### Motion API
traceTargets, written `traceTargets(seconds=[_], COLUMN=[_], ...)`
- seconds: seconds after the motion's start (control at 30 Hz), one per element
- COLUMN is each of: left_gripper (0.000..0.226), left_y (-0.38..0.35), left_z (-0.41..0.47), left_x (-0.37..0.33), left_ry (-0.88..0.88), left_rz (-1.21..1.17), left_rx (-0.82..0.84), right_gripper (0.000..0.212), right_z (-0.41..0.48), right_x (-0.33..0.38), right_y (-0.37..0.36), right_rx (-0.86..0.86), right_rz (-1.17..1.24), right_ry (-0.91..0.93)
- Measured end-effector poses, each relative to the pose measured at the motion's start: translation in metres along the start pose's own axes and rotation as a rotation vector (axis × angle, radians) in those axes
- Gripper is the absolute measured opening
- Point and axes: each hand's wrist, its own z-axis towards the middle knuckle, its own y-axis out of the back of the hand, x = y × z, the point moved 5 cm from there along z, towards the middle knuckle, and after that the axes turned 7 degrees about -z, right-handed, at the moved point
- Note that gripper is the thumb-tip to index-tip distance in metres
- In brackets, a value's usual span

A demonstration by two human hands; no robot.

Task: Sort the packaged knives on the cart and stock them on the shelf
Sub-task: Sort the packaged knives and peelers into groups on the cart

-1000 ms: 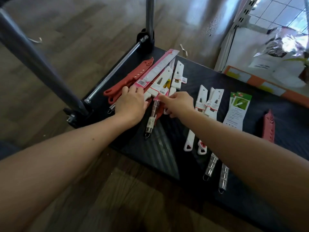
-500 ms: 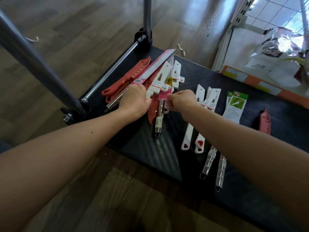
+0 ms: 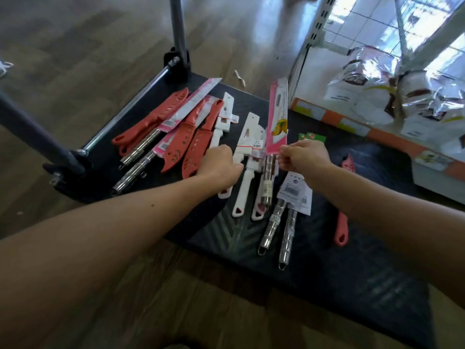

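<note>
Packaged knives lie on the black cart deck (image 3: 352,260). My right hand (image 3: 304,157) pinches a pink-carded knife (image 3: 276,117) at the top of its steel handle, so the pack points away over the deck's middle. My left hand (image 3: 221,165) curls on a white-sheathed knife (image 3: 247,137); two more white knives lie beside it. Red-sheathed knives (image 3: 181,144) and pink-carded steel-handled knives (image 3: 161,132) lie at the left. Two carded steel-handled knives (image 3: 289,222) lie under my right wrist. A single red knife (image 3: 342,222) lies at the right, partly hidden by my right arm.
The cart's grey handle posts (image 3: 178,34) rise at the far-left corner and at the near left (image 3: 37,137). A white shelf upright (image 3: 317,34) stands at the back right, with shiny bagged goods (image 3: 364,79) on the low shelf. Wooden floor surrounds the cart.
My right hand has pulled the pink-carded knife out of the left pile and swung it to the middle. My left hand has shifted right onto the white knives. The left pile is spread out.
</note>
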Motion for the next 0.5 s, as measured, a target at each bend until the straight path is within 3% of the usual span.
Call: traceTargets(seconds=[0.3, 0.5], left_gripper=[0.033, 0.041], left_y=[-0.031, -0.025], left_z=[0.001, 0.003], left_x=[-0.021, -0.025], left_ry=[0.048, 0.078], left_rz=[-0.031, 0.034], left_rx=[0.073, 0.006], right_gripper=[0.024, 0.024], right_z=[-0.004, -0.006], right_x=[-0.021, -0.040], right_y=[0.046, 0.059], right_rx=[-0.034, -0.038], right_rz=[0.003, -0.006], right_ry=[-0.052, -0.092])
